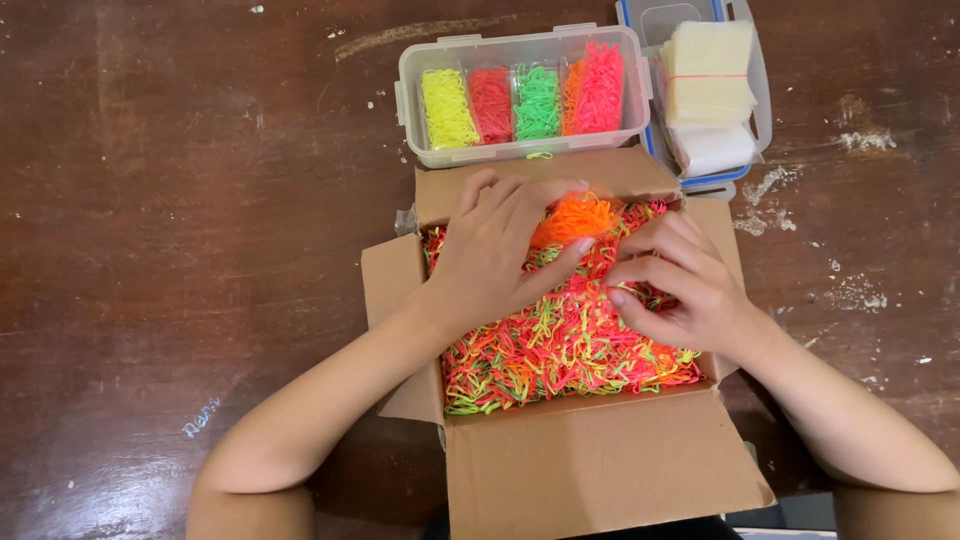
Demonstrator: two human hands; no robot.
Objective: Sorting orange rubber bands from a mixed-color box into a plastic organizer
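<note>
Over the far half of an open cardboard box (600,470), the left hand (495,255) lies palm down, its fingers curled around a clump of orange bands (573,217) that it gathers against the thumb. Just right of that clump, the right hand (675,285) rests on the pile with its fingers bent and drawn together; it seems to pinch a few bands at the fingertips, though they are too small to tell for sure. Both hands sit on a loose heap of mixed bands (560,350), red, yellow, green and orange tangled together, which fills the box from wall to wall. The box flaps are folded outward, the near one lying flat toward the person and the far one standing behind the hands.

Just beyond the far flap stands a clear plastic case (520,150) with bands sorted by colour in rows: yellow, red, green, then orange and pink. One green band (539,155) lies at its near edge. To the right of the case, a blue-rimmed tub (745,175) holds a stack of small clear bags (708,85) tied with a red band. All of this sits on a dark brown wooden surface (200,200), scuffed and flecked with white marks.
</note>
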